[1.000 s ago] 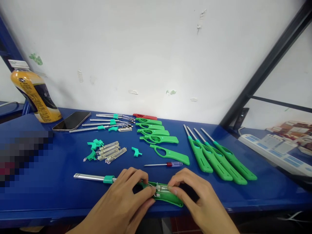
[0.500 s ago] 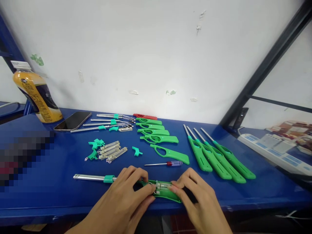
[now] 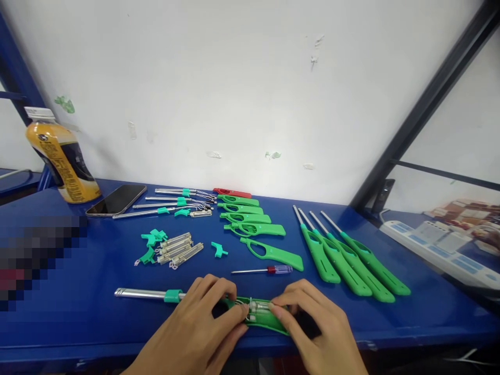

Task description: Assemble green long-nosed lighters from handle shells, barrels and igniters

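Note:
An open green lighter handle half (image 3: 269, 323) lies near the bench's front edge, its hollow side up. From its left end runs a silver metal tube (image 3: 140, 294) with a teal collar (image 3: 172, 296). A clear gas tank (image 3: 258, 306) rests inside the handle, with thin wires beside it. My left hand (image 3: 201, 325) is closed around the handle's left part, thumb and forefinger pressed near the tank's left end; its grip partly hides the wires. With thumb and forefinger, my right hand (image 3: 318, 320) pinches the tank's right end within the handle.
Behind my hands lie a screwdriver (image 3: 269, 270), green handle halves (image 3: 277, 253), gas tanks (image 3: 175, 247), teal triggers (image 3: 219, 250) and wired metal tubes (image 3: 148, 211). Several assembled lighters (image 3: 355, 265) lie right. A phone (image 3: 117, 200) and bottle (image 3: 64, 161) stand at the back left.
The whole scene sits slightly lower in the view. My right fingertips have shifted a little left along the tank, while my left hand keeps nearly the same hold.

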Demonstrator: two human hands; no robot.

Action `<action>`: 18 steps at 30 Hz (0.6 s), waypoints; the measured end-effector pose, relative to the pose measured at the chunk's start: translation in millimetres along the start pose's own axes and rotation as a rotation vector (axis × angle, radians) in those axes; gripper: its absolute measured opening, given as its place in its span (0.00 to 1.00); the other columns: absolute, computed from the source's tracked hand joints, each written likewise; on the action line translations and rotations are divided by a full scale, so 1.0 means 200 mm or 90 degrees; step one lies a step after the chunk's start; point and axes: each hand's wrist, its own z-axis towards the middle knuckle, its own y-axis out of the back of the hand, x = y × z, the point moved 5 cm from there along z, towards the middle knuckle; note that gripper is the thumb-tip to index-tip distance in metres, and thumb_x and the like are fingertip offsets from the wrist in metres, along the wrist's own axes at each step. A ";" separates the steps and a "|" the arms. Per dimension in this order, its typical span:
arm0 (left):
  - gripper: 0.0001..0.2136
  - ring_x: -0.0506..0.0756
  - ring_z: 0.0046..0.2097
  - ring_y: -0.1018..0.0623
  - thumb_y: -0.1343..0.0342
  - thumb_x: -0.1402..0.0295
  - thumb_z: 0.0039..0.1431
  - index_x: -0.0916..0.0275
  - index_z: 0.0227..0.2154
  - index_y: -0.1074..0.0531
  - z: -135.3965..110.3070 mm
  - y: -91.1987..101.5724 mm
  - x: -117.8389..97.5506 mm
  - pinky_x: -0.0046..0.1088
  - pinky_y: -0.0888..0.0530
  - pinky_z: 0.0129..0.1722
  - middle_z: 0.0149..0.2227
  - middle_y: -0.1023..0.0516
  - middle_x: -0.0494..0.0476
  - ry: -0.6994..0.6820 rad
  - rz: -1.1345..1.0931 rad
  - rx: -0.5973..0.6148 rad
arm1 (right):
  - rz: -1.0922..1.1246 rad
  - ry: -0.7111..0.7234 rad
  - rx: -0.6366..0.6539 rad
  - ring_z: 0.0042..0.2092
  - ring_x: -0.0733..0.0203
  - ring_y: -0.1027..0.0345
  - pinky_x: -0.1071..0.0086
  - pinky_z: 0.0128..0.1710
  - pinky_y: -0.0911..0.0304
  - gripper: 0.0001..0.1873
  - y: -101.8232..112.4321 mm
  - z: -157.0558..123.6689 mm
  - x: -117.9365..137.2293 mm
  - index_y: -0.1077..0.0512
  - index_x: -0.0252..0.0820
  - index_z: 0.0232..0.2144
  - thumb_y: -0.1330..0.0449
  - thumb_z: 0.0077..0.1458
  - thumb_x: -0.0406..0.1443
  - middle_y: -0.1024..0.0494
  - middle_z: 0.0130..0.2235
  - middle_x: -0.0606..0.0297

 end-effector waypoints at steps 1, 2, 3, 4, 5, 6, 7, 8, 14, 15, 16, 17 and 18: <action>0.07 0.60 0.45 0.25 0.47 0.74 0.74 0.58 0.48 0.26 0.00 0.00 0.00 0.37 0.20 0.44 0.47 0.24 0.60 -0.002 0.000 -0.002 | 0.013 -0.011 -0.007 0.35 0.62 0.24 0.73 0.38 0.28 0.09 0.00 0.00 0.00 0.21 0.49 0.37 0.39 0.72 0.38 0.21 0.37 0.65; 0.07 0.60 0.45 0.25 0.47 0.74 0.74 0.58 0.48 0.26 0.00 0.00 0.00 0.38 0.20 0.44 0.47 0.24 0.60 -0.001 0.000 -0.002 | 0.024 -0.021 -0.011 0.35 0.62 0.24 0.73 0.38 0.28 0.10 0.01 0.00 0.00 0.20 0.49 0.37 0.39 0.72 0.38 0.21 0.37 0.65; 0.07 0.60 0.45 0.25 0.47 0.74 0.74 0.58 0.48 0.26 0.00 0.00 0.00 0.38 0.20 0.44 0.47 0.24 0.60 0.000 0.000 -0.002 | 0.033 -0.028 -0.014 0.36 0.62 0.24 0.73 0.38 0.28 0.10 0.01 0.00 0.00 0.20 0.49 0.37 0.40 0.72 0.39 0.20 0.38 0.65; 0.07 0.60 0.45 0.25 0.46 0.74 0.74 0.58 0.49 0.26 0.00 0.00 0.00 0.38 0.20 0.45 0.48 0.24 0.60 0.003 0.000 0.000 | 0.040 -0.032 -0.017 0.36 0.62 0.23 0.74 0.38 0.28 0.11 0.01 0.00 0.00 0.20 0.49 0.37 0.40 0.72 0.39 0.20 0.38 0.65; 0.08 0.60 0.45 0.25 0.46 0.74 0.74 0.57 0.49 0.27 0.01 0.00 0.00 0.38 0.20 0.45 0.48 0.24 0.59 0.007 0.001 0.001 | 0.047 -0.037 -0.020 0.37 0.63 0.23 0.74 0.39 0.28 0.10 0.01 0.00 0.00 0.20 0.50 0.37 0.40 0.72 0.39 0.20 0.39 0.65; 0.08 0.60 0.46 0.25 0.46 0.75 0.74 0.57 0.50 0.27 0.01 -0.01 0.00 0.38 0.20 0.46 0.48 0.24 0.59 0.008 0.002 0.002 | 0.052 -0.042 -0.026 0.37 0.63 0.22 0.74 0.39 0.28 0.10 0.01 0.00 0.00 0.20 0.50 0.38 0.40 0.72 0.39 0.19 0.39 0.65; 0.08 0.60 0.46 0.25 0.46 0.74 0.74 0.57 0.50 0.27 0.01 0.00 0.00 0.38 0.20 0.45 0.48 0.24 0.59 0.006 0.004 0.000 | 0.056 -0.047 -0.033 0.37 0.63 0.23 0.74 0.40 0.28 0.09 0.01 0.00 -0.01 0.20 0.50 0.40 0.40 0.72 0.39 0.19 0.39 0.65; 0.08 0.60 0.45 0.25 0.47 0.74 0.74 0.57 0.50 0.27 0.01 0.00 0.00 0.38 0.20 0.45 0.48 0.24 0.59 0.006 0.006 -0.002 | 0.057 -0.050 -0.038 0.36 0.63 0.23 0.74 0.40 0.28 0.08 0.02 0.00 -0.02 0.20 0.51 0.41 0.39 0.72 0.39 0.19 0.39 0.65; 0.08 0.61 0.46 0.23 0.48 0.74 0.75 0.57 0.49 0.26 0.01 0.00 -0.01 0.39 0.21 0.46 0.52 0.21 0.58 -0.011 0.021 -0.012 | 0.071 -0.050 -0.008 0.34 0.64 0.25 0.74 0.38 0.29 0.08 0.01 0.00 -0.03 0.20 0.51 0.36 0.37 0.70 0.39 0.19 0.37 0.68; 0.08 0.60 0.47 0.23 0.48 0.74 0.76 0.57 0.49 0.26 0.02 0.00 -0.02 0.38 0.22 0.46 0.54 0.20 0.57 -0.022 0.026 -0.017 | 0.077 -0.059 -0.011 0.35 0.64 0.25 0.74 0.38 0.30 0.09 0.01 0.00 -0.03 0.20 0.51 0.36 0.38 0.71 0.39 0.20 0.37 0.69; 0.09 0.60 0.48 0.23 0.49 0.74 0.76 0.57 0.50 0.26 0.02 0.01 -0.02 0.38 0.22 0.47 0.55 0.19 0.56 -0.033 0.030 -0.019 | 0.080 -0.065 -0.014 0.34 0.64 0.25 0.73 0.38 0.30 0.09 0.01 0.00 -0.03 0.20 0.51 0.36 0.38 0.71 0.39 0.20 0.36 0.69; 0.09 0.60 0.48 0.23 0.50 0.73 0.77 0.57 0.51 0.26 0.03 0.01 -0.02 0.37 0.23 0.47 0.56 0.19 0.55 -0.045 0.034 -0.022 | 0.081 -0.064 -0.017 0.34 0.64 0.25 0.73 0.38 0.30 0.09 0.01 0.00 -0.03 0.20 0.51 0.36 0.38 0.71 0.39 0.21 0.35 0.69; 0.09 0.60 0.48 0.23 0.50 0.73 0.78 0.57 0.51 0.26 0.03 0.01 -0.03 0.37 0.24 0.47 0.57 0.18 0.54 -0.055 0.039 -0.023 | 0.081 -0.059 -0.014 0.34 0.64 0.26 0.73 0.37 0.31 0.09 0.01 0.00 -0.03 0.20 0.50 0.36 0.38 0.71 0.39 0.21 0.34 0.69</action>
